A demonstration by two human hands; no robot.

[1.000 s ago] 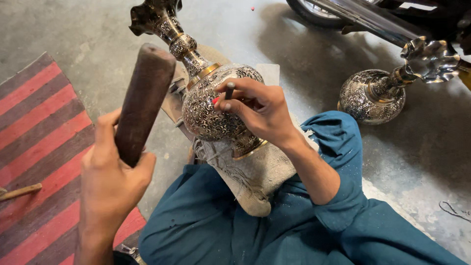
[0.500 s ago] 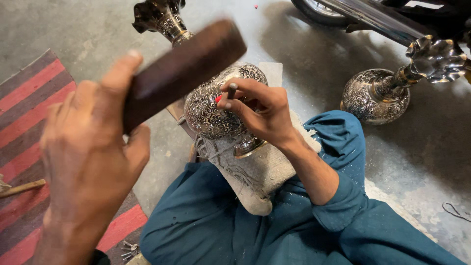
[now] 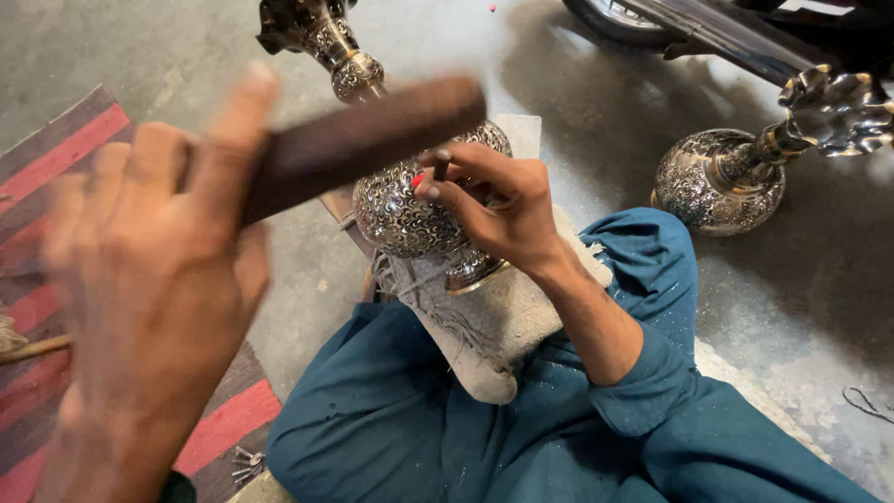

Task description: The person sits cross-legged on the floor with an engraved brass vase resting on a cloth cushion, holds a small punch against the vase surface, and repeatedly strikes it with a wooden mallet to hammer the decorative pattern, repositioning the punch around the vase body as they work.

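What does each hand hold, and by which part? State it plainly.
The left hand grips a dark wooden block by its near end. The right hand pinches a thin metal punch along its shaft, tip on the engraved metal vase.

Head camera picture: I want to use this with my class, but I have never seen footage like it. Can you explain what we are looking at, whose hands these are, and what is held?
The one picture comes from a camera worn on a person's head, looking down at their own hands and lap. The left hand, blurred, grips a dark wooden club. The right hand holds a thin metal punch against an engraved metal vase, which lies on a grey pad across the legs. A second vase stands on the concrete floor; a red striped mat lies at the left.
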